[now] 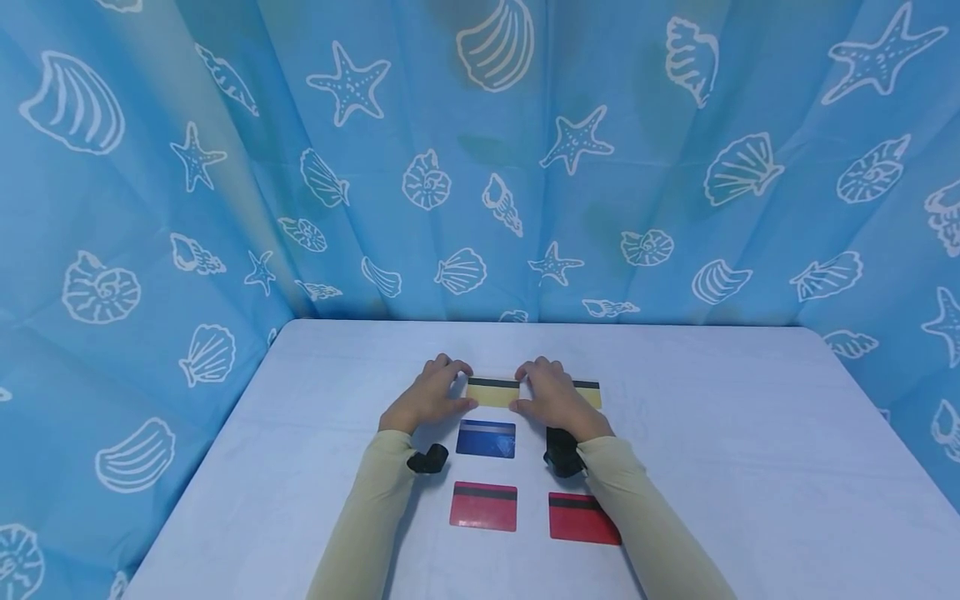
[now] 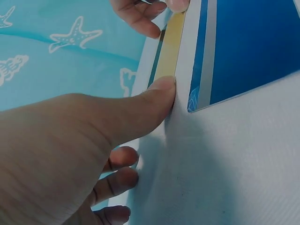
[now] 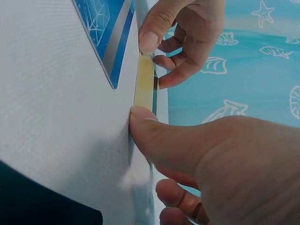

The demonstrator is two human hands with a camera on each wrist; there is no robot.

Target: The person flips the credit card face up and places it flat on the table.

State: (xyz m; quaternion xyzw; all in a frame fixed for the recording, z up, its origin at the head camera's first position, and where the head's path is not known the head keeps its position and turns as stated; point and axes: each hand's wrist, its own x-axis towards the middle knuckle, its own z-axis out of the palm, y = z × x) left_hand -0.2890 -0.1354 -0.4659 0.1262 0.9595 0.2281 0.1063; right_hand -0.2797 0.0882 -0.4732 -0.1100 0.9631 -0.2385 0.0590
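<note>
A gold card with a black magnetic stripe (image 1: 492, 395) lies near the far side of the white table. My left hand (image 1: 433, 392) holds its left end, thumb at the near corner and fingertips at the far one. At the opposite end, my right hand (image 1: 553, 397) grips it in the same way. Both thumbs press at the card's near edge in the wrist views. Just nearer lies a blue card (image 1: 486, 440) with a grey stripe. A second gold card (image 1: 590, 395) is partly hidden behind my right hand.
Closer to me are a pinkish-red card (image 1: 483, 508) and a red card (image 1: 577, 523), the latter partly covered by my right sleeve. A dark card (image 3: 42, 201) shows beneath my right wrist. Beyond the white table (image 1: 360, 350) hangs a blue shell-print curtain (image 1: 390, 233).
</note>
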